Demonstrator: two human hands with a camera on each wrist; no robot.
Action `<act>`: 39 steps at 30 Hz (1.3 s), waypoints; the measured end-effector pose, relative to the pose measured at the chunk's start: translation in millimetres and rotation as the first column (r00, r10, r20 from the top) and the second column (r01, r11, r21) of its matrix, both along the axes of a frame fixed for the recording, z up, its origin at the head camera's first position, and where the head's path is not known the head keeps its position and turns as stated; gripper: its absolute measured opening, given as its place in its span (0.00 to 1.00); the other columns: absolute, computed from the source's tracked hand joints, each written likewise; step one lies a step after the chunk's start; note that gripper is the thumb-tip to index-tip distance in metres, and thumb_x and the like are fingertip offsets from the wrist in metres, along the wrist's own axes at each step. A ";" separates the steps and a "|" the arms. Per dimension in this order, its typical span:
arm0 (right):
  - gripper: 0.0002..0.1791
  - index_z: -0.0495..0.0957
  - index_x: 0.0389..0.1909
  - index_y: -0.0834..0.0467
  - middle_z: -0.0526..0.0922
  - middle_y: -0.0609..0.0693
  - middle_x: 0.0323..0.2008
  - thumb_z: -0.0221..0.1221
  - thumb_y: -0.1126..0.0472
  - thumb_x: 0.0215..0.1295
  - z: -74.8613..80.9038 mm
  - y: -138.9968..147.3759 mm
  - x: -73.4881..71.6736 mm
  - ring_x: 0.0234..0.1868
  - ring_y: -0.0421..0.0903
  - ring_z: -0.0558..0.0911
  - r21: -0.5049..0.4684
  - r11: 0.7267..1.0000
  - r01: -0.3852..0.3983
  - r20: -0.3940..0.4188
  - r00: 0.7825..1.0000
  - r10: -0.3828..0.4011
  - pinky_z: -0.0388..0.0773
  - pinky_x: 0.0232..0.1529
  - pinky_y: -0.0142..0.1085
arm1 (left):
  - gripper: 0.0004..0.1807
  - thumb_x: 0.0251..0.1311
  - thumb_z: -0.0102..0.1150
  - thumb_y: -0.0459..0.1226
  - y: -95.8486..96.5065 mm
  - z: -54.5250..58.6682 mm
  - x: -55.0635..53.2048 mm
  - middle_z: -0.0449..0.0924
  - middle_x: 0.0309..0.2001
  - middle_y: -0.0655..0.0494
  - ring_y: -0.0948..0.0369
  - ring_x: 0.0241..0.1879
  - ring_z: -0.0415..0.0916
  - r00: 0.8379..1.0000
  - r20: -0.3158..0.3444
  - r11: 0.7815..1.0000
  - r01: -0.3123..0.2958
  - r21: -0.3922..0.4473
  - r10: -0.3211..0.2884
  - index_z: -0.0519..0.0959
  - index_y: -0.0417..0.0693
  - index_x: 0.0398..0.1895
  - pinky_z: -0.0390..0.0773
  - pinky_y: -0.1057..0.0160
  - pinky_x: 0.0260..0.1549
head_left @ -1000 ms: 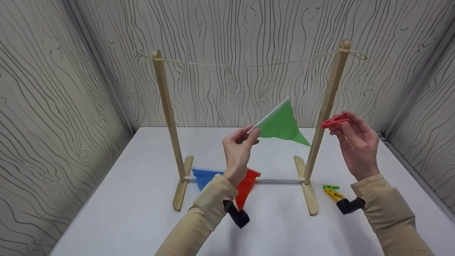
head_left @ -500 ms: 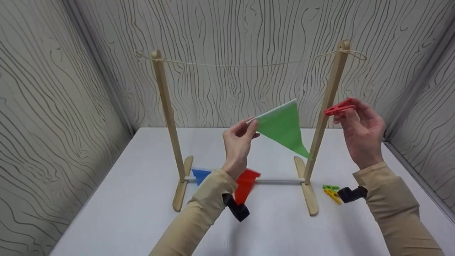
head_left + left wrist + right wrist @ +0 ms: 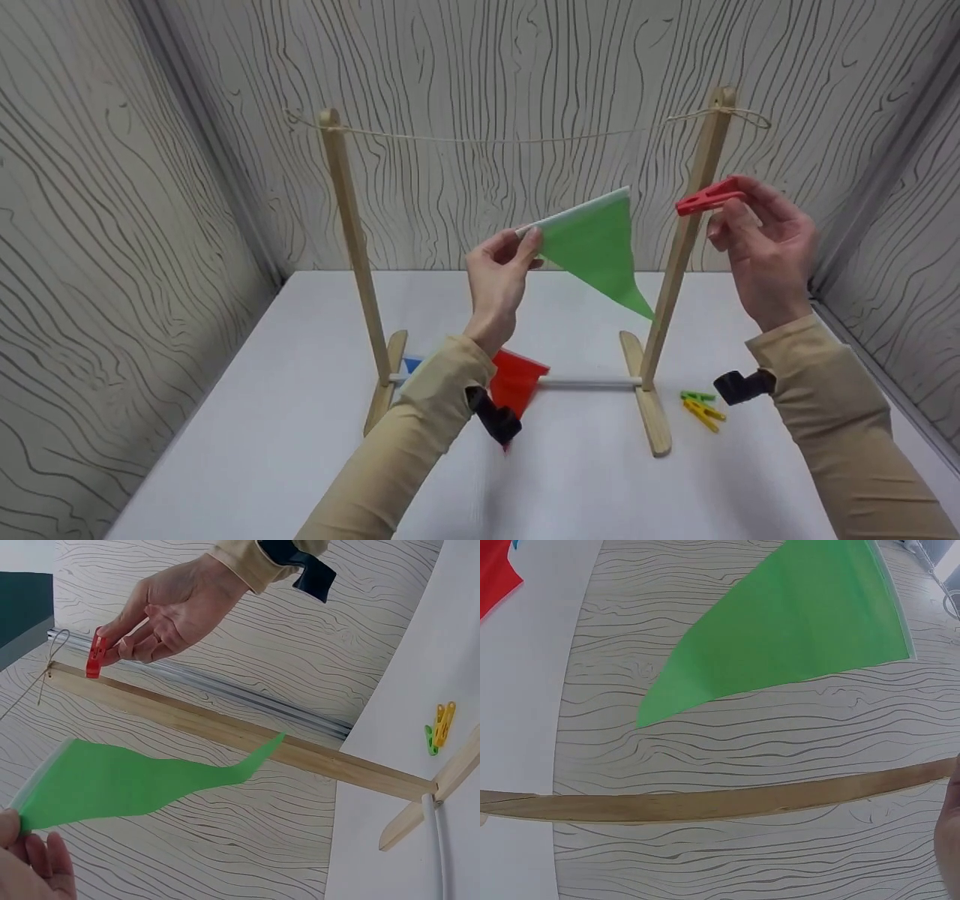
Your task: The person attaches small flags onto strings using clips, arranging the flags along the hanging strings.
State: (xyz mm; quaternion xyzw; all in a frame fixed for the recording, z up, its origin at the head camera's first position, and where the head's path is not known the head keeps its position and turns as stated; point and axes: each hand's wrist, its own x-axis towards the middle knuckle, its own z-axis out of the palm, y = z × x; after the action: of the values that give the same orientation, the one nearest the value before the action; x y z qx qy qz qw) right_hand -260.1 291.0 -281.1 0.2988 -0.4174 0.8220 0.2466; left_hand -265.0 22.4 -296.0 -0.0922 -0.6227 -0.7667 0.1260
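I have the left hand [image 3: 501,281] raised in mid-air near the middle of my head view, its thumb and fingers clamped on the left corner of a thin green triangular pennant [image 3: 592,244] with a white strip along its top edge. The strip slopes up to the right, below a thin cream string [image 3: 465,140] that sags between two upright wooden posts [image 3: 351,217]. The pennant's tip droops toward the right-hand post, and my right wrist view shows a gap between the two.

I see the right hand [image 3: 772,255] well apart from the left, thumb and fingertips pinching the handle end of a red plastic clothespin [image 3: 694,203]. Its nose points toward the pennant, apart from it.

On the white tabletop [image 3: 247,435] below, a red triangular pennant [image 3: 517,375] lies across a round white rod [image 3: 592,382] joining the feet of the posts. The left beige sleeve [image 3: 405,435] hides most of a blue pennant [image 3: 409,364]. A green plastic clothespin [image 3: 697,395] and a yellow plastic clothespin [image 3: 705,413] lie close together beside the right-hand foot; I cannot tell whether they touch.
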 end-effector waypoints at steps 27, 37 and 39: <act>0.13 0.78 0.50 0.70 0.80 0.55 0.38 0.61 0.72 0.65 39.4 -16.3 -3.5 0.18 0.43 0.71 0.114 0.947 0.299 0.012 0.953 -0.303 0.59 0.14 0.30 | 0.12 0.67 0.62 0.36 3.4 38.9 -20.0 0.83 0.40 0.46 0.59 0.39 0.81 0.993 -0.117 0.997 -0.041 -0.060 0.034 0.82 0.35 0.47 0.84 0.68 0.40; 0.12 0.80 0.48 0.71 0.83 0.54 0.37 0.62 0.72 0.65 53.7 -19.7 -4.3 0.15 0.42 0.68 0.129 0.918 0.375 -0.052 0.927 -0.371 0.56 0.14 0.29 | 0.12 0.68 0.61 0.36 9.5 49.0 -20.9 0.84 0.43 0.46 0.61 0.40 0.81 0.993 -0.111 0.996 -0.054 -0.076 0.046 0.82 0.36 0.48 0.83 0.70 0.39; 0.12 0.80 0.47 0.71 0.82 0.55 0.37 0.63 0.73 0.63 56.7 -20.0 -3.7 0.14 0.42 0.68 0.112 0.925 0.363 -0.041 0.932 -0.361 0.55 0.15 0.29 | 0.12 0.68 0.61 0.36 11.2 51.5 -21.1 0.84 0.44 0.45 0.60 0.41 0.81 0.993 -0.109 0.996 -0.054 -0.077 0.045 0.82 0.36 0.48 0.83 0.70 0.39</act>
State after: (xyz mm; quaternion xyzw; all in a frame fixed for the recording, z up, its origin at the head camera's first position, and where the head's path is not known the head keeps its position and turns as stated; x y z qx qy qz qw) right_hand -263.8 271.0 -224.5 0.2388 -0.5108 0.7332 0.3800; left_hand -286.1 33.6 -244.6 -0.1228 -0.6473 -0.7318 0.1744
